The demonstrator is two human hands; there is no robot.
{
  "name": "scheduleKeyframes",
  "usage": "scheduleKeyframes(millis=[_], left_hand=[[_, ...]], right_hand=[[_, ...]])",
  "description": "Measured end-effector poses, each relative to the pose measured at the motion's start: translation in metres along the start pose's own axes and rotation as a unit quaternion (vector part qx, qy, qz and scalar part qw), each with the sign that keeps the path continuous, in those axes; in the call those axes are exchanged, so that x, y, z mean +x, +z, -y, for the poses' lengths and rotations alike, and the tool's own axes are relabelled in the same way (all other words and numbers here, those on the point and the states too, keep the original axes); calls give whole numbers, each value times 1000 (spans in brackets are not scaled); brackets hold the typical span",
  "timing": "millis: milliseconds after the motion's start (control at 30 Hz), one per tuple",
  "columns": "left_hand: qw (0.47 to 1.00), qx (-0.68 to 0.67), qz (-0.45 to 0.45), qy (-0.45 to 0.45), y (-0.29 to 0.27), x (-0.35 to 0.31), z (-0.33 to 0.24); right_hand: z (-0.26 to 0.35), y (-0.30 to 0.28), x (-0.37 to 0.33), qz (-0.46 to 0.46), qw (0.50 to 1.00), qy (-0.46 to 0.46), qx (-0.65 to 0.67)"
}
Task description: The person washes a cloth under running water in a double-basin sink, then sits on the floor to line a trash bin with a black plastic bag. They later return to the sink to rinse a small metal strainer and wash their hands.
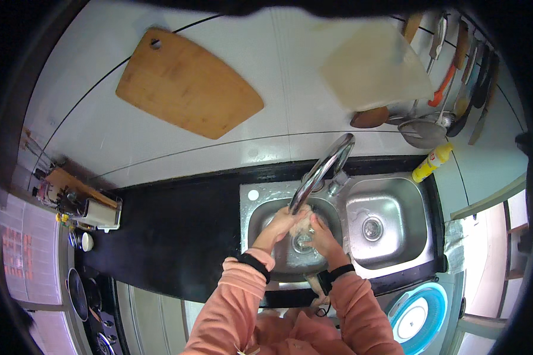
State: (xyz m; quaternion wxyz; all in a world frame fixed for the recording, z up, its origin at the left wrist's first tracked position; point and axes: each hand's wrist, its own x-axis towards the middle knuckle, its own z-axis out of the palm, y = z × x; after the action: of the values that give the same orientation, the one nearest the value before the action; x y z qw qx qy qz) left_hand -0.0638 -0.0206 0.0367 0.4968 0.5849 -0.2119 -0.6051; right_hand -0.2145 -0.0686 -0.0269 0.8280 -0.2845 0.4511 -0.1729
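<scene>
My left hand (276, 226) and my right hand (323, 238) are close together over the left sink basin (256, 222), beneath the curved chrome faucet (317, 177). Between them is a pale, wrinkled, soft-looking thing (302, 226); its kind is too unclear to name. The fingers of my left hand close on its left side, partly hidden behind the faucet's spout. My right hand's fingers are bent against its right side. Both wrists have dark bands, below pushed-up pink sleeves.
The right basin (391, 204) adjoins, with a yellow bottle (432, 162) behind it. Black countertop (172, 236) extends left to a utensil rack (103, 214) and a pan (77, 294). A cutting board (186, 83) and several utensils hang on the wall. A blue tub (438, 302) stands lower right.
</scene>
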Motion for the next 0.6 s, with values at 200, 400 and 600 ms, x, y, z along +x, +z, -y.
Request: scheduleKeyframes(millis=[200,400,600], left_hand=[[964,-58,-249,-71,-24,10,36],[916,-359,-159,-83,-7,7,70],[941,-319,-96,-65,-12,22,83]], right_hand=[[0,37,5,39,962,-233,-140],[1,100,-22,-20,661,-529,-531],[15,75,2,-186,834,-305,-421]])
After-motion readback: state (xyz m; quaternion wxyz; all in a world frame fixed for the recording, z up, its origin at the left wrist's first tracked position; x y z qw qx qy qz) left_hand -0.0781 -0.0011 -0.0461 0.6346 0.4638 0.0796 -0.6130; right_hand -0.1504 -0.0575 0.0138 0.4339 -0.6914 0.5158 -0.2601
